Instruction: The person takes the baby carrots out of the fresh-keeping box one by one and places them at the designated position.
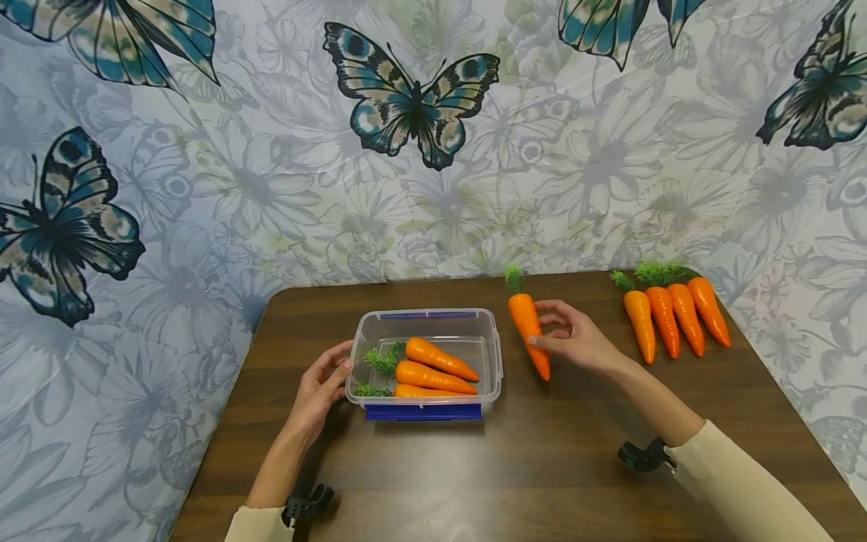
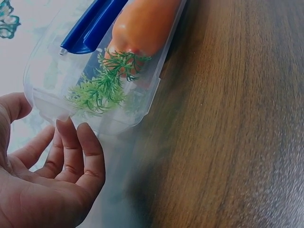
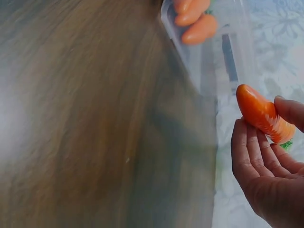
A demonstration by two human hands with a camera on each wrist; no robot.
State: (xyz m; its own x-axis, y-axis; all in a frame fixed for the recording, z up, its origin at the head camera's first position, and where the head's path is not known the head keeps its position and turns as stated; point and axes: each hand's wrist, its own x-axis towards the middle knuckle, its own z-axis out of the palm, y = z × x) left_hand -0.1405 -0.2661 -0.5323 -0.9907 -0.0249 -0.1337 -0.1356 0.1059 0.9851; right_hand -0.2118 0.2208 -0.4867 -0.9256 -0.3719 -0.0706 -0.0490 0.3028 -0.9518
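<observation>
Above the table, just right of a clear plastic container (image 1: 493, 354) with blue latches, my right hand (image 1: 576, 339) pinches an orange carrot (image 1: 524, 320) between thumb and fingers. The carrot's green top points away from me and its tip toward me. In the right wrist view, the thumb and fingertips press opposite sides of the carrot (image 3: 261, 114). My left hand (image 1: 321, 388) holds the container's left end, fingers bent at its corner; the left wrist view shows the fingertips against the clear wall (image 2: 47, 102). Three carrots (image 1: 436, 376) lie inside, green tops to the left.
Several more carrots (image 1: 667, 320) lie side by side at the table's back right, tops toward the back edge. The brown wooden table (image 1: 542, 467) meets a wall covering (image 1: 257, 211) printed with butterflies and flowers.
</observation>
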